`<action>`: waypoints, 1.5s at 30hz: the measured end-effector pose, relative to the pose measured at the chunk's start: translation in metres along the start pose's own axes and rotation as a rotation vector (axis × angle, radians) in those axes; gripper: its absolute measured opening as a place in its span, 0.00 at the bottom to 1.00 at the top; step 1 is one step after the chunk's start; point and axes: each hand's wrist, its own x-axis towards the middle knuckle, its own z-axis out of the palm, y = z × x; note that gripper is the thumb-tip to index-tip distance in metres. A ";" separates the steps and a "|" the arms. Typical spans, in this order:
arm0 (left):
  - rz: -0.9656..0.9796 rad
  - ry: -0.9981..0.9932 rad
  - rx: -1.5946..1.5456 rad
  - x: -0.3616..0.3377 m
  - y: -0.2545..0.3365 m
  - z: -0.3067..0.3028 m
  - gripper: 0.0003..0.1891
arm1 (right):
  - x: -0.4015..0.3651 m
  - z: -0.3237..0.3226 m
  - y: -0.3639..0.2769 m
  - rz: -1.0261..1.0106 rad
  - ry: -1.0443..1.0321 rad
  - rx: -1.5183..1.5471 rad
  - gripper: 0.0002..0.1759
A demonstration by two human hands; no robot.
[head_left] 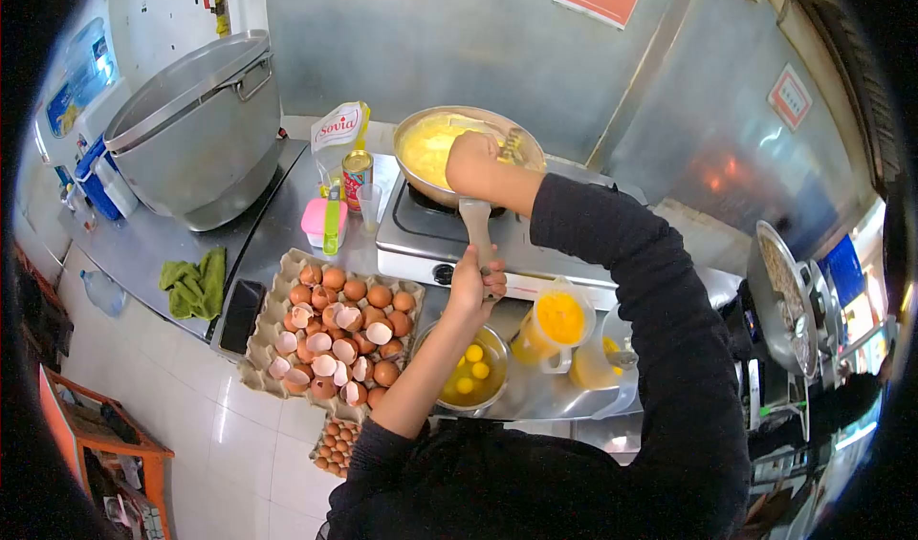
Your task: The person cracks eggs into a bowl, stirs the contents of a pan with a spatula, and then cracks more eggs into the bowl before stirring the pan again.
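Note:
My left hand (pixel 467 284) is closed around the pale handle (pixel 475 221) of a frying pan (pixel 414 181), which sits on the gas stove (pixel 406 237). Soft yellow egg mixture (pixel 430 148) lies in the pan. Over it, my right hand (pixel 472 155) is in a fist; beside it shows the metal wire head of a utensil (pixel 513 145), its handle hidden by the fingers. Below my left forearm, a metal bowl (pixel 499 387) holds several raw yolks in clear egg white. To its left, an egg tray (pixel 256 358) carries brown eggs and broken shells (pixel 325 365).
Right of the bowl stand plastic jugs (pixel 529 341) with yellow contents. Left of the stove are a can (pixel 358 175), a Sovia pouch (pixel 337 129) and a pink container (pixel 314 220). A large pot (pixel 196 148), green cloth (pixel 196 284) and phone (pixel 242 315) are farther left.

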 end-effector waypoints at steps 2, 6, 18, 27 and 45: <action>-0.004 0.021 0.013 -0.002 0.001 -0.001 0.15 | 0.001 0.018 -0.003 0.031 0.013 0.048 0.11; -0.039 0.055 0.032 -0.003 0.003 0.004 0.15 | 0.035 0.080 -0.006 0.310 0.637 0.330 0.06; -0.082 0.002 0.118 -0.004 0.011 0.003 0.14 | -0.026 -0.009 0.177 -0.211 0.130 0.081 0.06; -0.128 0.040 0.189 -0.008 0.017 0.007 0.15 | -0.065 0.014 0.189 -0.584 -0.021 0.649 0.13; -0.165 -0.005 0.214 -0.004 0.024 -0.004 0.14 | 0.059 0.076 0.135 -0.459 0.527 0.863 0.12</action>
